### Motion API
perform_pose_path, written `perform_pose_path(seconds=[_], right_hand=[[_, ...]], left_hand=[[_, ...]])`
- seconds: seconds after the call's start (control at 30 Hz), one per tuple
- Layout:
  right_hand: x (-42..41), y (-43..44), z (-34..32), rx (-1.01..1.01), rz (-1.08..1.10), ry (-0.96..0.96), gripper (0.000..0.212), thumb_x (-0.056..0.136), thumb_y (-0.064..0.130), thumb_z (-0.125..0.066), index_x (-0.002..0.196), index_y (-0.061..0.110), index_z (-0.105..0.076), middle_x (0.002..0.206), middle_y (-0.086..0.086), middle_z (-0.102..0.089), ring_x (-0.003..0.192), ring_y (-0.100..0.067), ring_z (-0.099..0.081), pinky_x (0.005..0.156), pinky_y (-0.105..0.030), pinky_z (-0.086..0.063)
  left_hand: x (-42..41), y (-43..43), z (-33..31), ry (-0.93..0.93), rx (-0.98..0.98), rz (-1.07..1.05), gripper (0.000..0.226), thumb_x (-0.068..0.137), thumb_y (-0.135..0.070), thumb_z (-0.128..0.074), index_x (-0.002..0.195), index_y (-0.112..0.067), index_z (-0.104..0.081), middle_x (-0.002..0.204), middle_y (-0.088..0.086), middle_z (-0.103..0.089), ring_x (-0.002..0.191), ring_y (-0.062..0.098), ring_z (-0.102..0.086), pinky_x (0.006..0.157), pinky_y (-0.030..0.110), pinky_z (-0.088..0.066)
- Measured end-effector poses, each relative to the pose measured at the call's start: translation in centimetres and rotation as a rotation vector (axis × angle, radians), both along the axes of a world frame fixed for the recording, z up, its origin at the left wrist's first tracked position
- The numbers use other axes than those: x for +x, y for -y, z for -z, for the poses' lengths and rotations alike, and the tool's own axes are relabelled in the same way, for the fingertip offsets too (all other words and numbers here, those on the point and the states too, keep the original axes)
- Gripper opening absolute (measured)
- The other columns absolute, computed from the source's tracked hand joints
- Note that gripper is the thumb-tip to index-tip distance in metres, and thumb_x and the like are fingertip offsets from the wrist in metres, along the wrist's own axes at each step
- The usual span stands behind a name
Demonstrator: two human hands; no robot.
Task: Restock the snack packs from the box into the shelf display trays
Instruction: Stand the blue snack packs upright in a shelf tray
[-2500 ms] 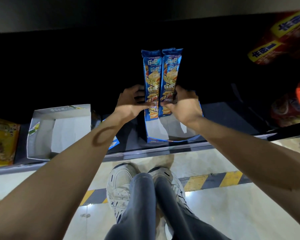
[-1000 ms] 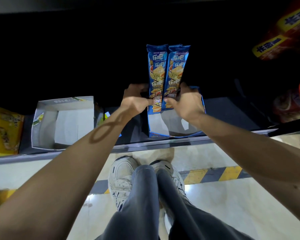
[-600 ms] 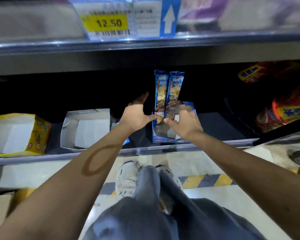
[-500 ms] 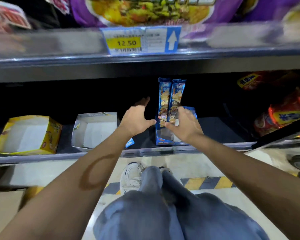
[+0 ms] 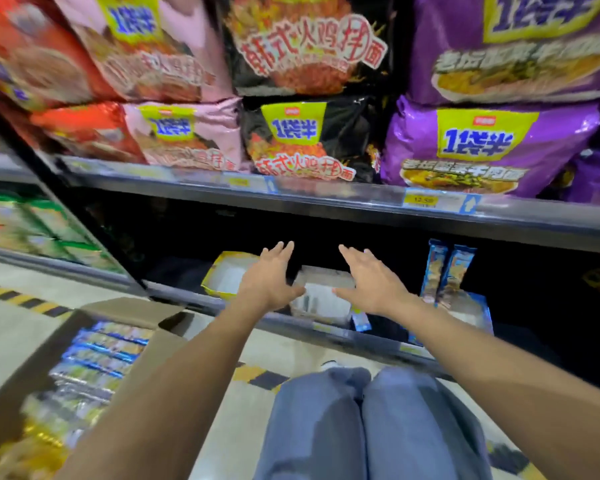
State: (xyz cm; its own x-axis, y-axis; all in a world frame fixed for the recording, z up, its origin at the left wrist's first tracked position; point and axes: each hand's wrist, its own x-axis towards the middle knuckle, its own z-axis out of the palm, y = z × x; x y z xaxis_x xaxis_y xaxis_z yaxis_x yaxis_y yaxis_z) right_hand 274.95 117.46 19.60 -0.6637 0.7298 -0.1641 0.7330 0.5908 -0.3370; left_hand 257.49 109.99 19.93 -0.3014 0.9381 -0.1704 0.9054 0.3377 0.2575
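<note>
Cardboard box (image 5: 129,311): near left on the floor, flaps open; rows of blue and yellow snack packs (image 5: 101,355) lying inside, blurred.
Grey trousers (image 5: 361,427): knees together, bottom centre.
Floor (image 5: 21,327): pale, yellow-and-black stripe (image 5: 260,377) along the shelf foot.
Left hand (image 5: 269,275): fingers straight and spread, holding nothing, at the left edge of the white tray (image 5: 321,299); contact unclear.
Right hand (image 5: 371,278): likewise spread and empty, at that tray's right edge.
White tray: at the lower shelf (image 5: 326,329) front edge, between yellow tray (image 5: 210,289) and blue tray (image 5: 478,310).
Upright packs (image 5: 445,271): two, blue, side by side at the blue tray's back.
Upper shelf (image 5: 326,199): stacked noodle bags (image 5: 305,140); price tag (image 5: 423,200) on the front edge.
</note>
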Motion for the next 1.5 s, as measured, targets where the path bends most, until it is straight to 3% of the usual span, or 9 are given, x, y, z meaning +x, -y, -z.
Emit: perform_pose_path(seconds=[0.33, 0.6, 0.83, 0.93, 1.03, 1.17, 1.33, 1.43, 1.5], right_hand=[[-17.9, 9.4, -2.1, -0.009, -0.413, -0.018, 0.081, 0.09, 0.048, -0.052, 0.151, 0.015, -0.011, 0.156, -0.006, -0.022, 0.143, -0.024, -0.02, 0.112, -0.035, -0.026], [-33.8, 16.9, 2.3, 0.002, -0.731, 0.008, 0.073, 0.089, 0.045, -0.054, 0.146, 0.014, -0.023, 0.15, -0.006, -0.033, 0.138, -0.025, -0.03, 0.108, -0.04, -0.033], [-45.4, 17.5, 12.6, 0.027, -0.804, 0.076, 0.069, 0.089, 0.037, -0.056, 0.147, 0.017, -0.024, 0.142, -0.01, -0.043, 0.129, -0.03, -0.04, 0.099, -0.04, -0.041], [-48.7, 17.4, 17.4, -0.023, -0.82, 0.146, 0.055, 0.09, 0.036, -0.056, 0.136, 0.013, -0.037, 0.134, -0.011, -0.047, 0.12, -0.031, -0.046, 0.093, -0.043, -0.045], [-51.0, 17.3, 21.6, -0.041, -0.851, 0.17, 0.056, 0.088, 0.037, -0.058, 0.134, 0.012, -0.04, 0.134, -0.012, -0.048, 0.122, -0.031, -0.044, 0.098, -0.044, -0.042], [-52.4, 17.0, 25.4, 0.015, -0.857, 0.147, 0.06, 0.088, 0.042, -0.057, 0.137, 0.011, -0.039, 0.134, -0.012, -0.049, 0.124, -0.031, -0.042, 0.103, -0.039, -0.039], [-53.6, 17.8, 27.3, 0.026, -0.777, 0.13, 0.054, 0.091, 0.042, -0.054, 0.131, 0.008, -0.04, 0.131, -0.013, -0.04, 0.122, -0.029, -0.041, 0.094, -0.038, -0.039], [-54.0, 18.3, 27.9, 0.024, -0.735, 0.107, 0.046, 0.091, 0.042, -0.054, 0.126, 0.013, -0.046, 0.128, -0.01, -0.042, 0.118, -0.027, -0.045, 0.086, -0.038, -0.043], [-53.8, 18.4, 28.2, -0.001, -0.712, 0.067, 0.05, 0.089, 0.043, -0.057, 0.13, 0.016, -0.045, 0.13, -0.007, -0.042, 0.119, -0.025, -0.046, 0.089, -0.038, -0.043]], left_hand=[[-13.6, 17.0, -2.3, -0.058, 0.042, -0.429, 0.09, 0.084, -0.044, -0.063, 0.152, -0.018, -0.009, 0.159, 0.006, -0.011, 0.146, 0.026, -0.015, 0.115, 0.039, -0.024], [-23.6, 27.7, 3.1, -0.022, -0.056, -0.766, 0.091, 0.085, -0.046, -0.061, 0.152, -0.019, -0.005, 0.16, 0.005, -0.006, 0.147, 0.028, -0.009, 0.118, 0.04, -0.018], [-32.1, 28.5, 13.4, 0.038, -0.061, -0.828, 0.09, 0.086, -0.045, -0.061, 0.152, -0.017, -0.007, 0.16, 0.006, -0.009, 0.147, 0.025, -0.011, 0.116, 0.037, -0.018], [-34.7, 27.7, 17.9, 0.07, -0.076, -0.827, 0.09, 0.085, -0.044, -0.062, 0.151, -0.016, -0.008, 0.159, 0.008, -0.01, 0.146, 0.025, -0.013, 0.116, 0.037, -0.019], [-36.9, 26.6, 21.9, 0.081, -0.077, -0.87, 0.092, 0.084, -0.047, -0.063, 0.151, -0.015, -0.009, 0.159, 0.009, -0.012, 0.146, 0.026, -0.014, 0.116, 0.037, -0.02], [-38.3, 25.7, 25.9, 0.195, 0.026, -1.126, 0.094, 0.08, -0.045, -0.069, 0.148, -0.008, -0.017, 0.153, 0.014, -0.026, 0.136, 0.03, -0.035, 0.108, 0.039, -0.034], [-38.1, 25.3, 28.4, 0.281, 0.216, -1.345, 0.092, 0.075, -0.035, -0.077, 0.144, -0.011, -0.021, 0.15, 0.012, -0.024, 0.12, 0.031, -0.051, 0.096, 0.041, -0.044], [-38.2, 25.8, 29.9, 0.411, 0.266, -1.452, 0.06, 0.071, -0.038, -0.08, 0.114, -0.011, -0.048, 0.122, 0.016, -0.054, 0.1, 0.029, -0.058, 0.087, 0.042, -0.051], [-38.0, 26.2, 30.3, 0.456, 0.332, -1.454, 0.044, 0.07, -0.037, -0.08, 0.092, -0.013, -0.051, 0.098, 0.009, -0.062, 0.087, 0.025, -0.06, 0.079, 0.043, -0.053]])
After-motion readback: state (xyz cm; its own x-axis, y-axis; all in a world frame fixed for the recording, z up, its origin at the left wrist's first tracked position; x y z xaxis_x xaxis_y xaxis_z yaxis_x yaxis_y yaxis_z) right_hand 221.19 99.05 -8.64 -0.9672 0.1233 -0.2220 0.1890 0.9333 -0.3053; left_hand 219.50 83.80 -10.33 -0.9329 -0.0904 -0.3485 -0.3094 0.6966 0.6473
